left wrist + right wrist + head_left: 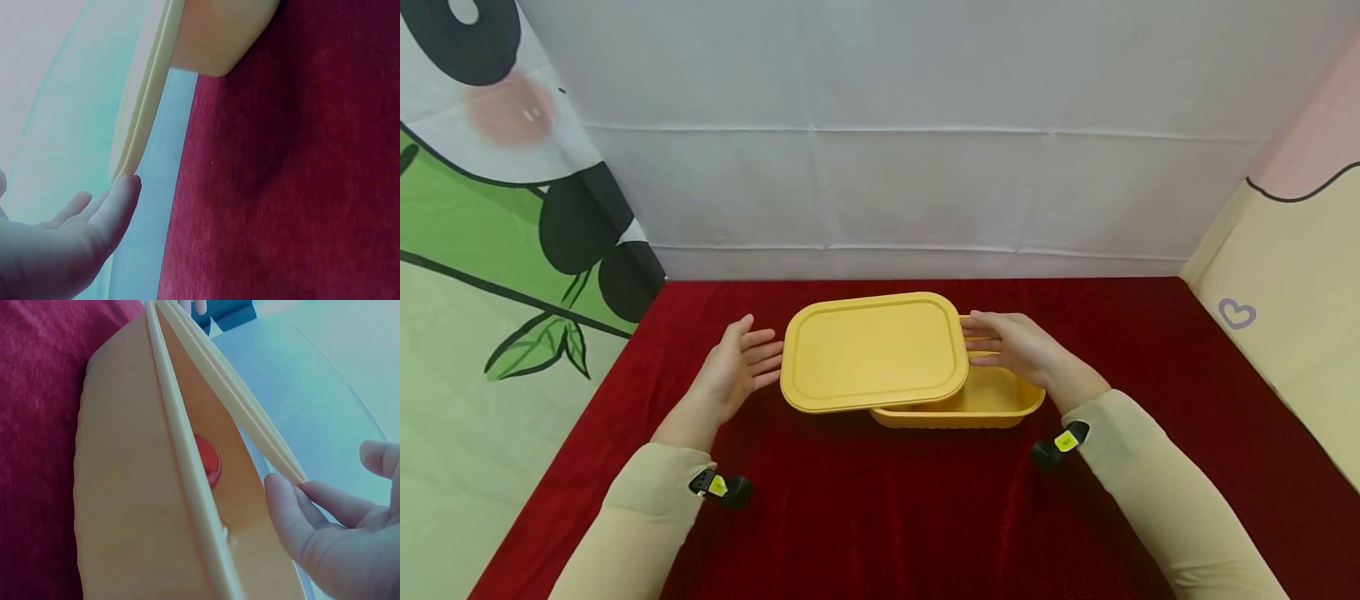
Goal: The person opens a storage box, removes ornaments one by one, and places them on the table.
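Note:
A yellow rectangular lid [874, 352] lies aslant over a yellow box [1000, 400], covering its left part and reaching past it to the left. In the head view the box's right part shows uncovered. My left hand [733, 367] touches the lid's left edge with straight fingertips, its thumb apart. At the lid's right edge, the outstretched fingers of my right hand [1011, 346] touch the rim, thumb raised. Inside the box, a red rounded thing [209, 462] shows in the right wrist view; its kind cannot be told. A small shiny spot lies near it.
Dark red velvet cloth [850, 517] covers the table. A white hanging sheet [925, 183] stands behind it, with printed cloths at the left [512, 250] and right [1285, 333]. Each wrist wears a small black camera.

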Motion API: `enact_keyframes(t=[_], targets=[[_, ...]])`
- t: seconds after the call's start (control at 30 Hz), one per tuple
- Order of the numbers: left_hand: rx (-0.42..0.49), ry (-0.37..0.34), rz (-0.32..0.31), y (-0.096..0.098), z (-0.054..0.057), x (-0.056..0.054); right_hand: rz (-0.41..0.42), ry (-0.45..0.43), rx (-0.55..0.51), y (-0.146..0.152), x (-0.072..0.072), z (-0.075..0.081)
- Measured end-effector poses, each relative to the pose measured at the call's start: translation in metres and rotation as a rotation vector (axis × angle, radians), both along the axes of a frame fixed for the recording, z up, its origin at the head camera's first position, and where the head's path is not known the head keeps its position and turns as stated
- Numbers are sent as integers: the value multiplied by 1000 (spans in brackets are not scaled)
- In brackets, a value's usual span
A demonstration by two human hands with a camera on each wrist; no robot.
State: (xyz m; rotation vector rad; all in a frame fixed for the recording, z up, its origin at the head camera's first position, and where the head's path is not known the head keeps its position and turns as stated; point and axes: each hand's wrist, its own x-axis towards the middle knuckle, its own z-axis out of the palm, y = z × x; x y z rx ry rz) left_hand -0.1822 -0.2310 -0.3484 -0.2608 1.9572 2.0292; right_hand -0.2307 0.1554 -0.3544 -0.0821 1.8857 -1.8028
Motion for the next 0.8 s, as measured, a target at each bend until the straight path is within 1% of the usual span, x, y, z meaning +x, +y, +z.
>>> enact_keyframes(t=[0.2,0.4,0.5,0.63,0.8], targets=[[-19,-9,29,-9,2,3,8,3,-41,-11,-2,0],[-33,-1,50,-18,4,5,8,4,-40,-22,-2,2],[-47,-8,65,-22,4,6,22,6,-38,-28,-3,2],[-68,-24,87,-27,3,7,44,5,-47,-36,-3,2],[-101,-39,115,-32,0,7,51,-13,-71,-47,-1,1]])
